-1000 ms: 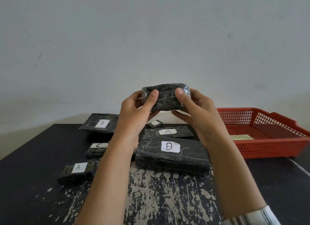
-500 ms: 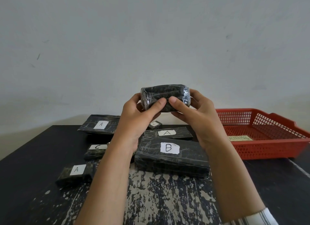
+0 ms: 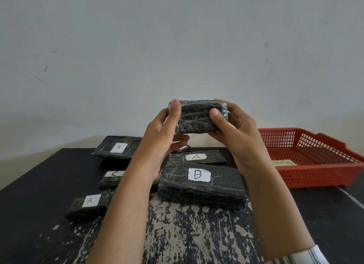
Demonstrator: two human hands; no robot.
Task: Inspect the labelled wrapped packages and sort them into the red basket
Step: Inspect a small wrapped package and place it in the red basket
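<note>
Head view: a person's left hand [image 3: 157, 137] and right hand [image 3: 236, 134] grip a wrapped package [image 3: 197, 118] from either end, and the package's back and underside are hidden behind the fingers. The left thumb [image 3: 174, 110] is blurred. The left forearm covers the right ends of the package marked C [image 3: 110, 180] and the near package marked A [image 3: 86, 206]. A small package [image 3: 183, 149] peeks out behind the left hand, its label unreadable. The writing on a paper slip [image 3: 283, 162] inside the red basket [image 3: 315, 175] is too small to read, and the right wrist cuts off its start. A striped sleeve [image 3: 299, 257] runs off the bottom edge.

The held package is up in the air above the table [image 3: 197, 240], over the packages lying there and well left of the basket. The left thumb lies on its near top-left corner, with the fingers curled beneath. The right thumb [image 3: 216, 116] presses its near face towards the right end, the other fingers wrapped round that end.

The package is a rounded oblong held level, black, creased and under glossy clear film. Below it lie the large package marked B [image 3: 216, 187], a flat package marked A [image 3: 212, 158] just behind that one, and another marked A [image 3: 110, 148] at the far left.
</note>
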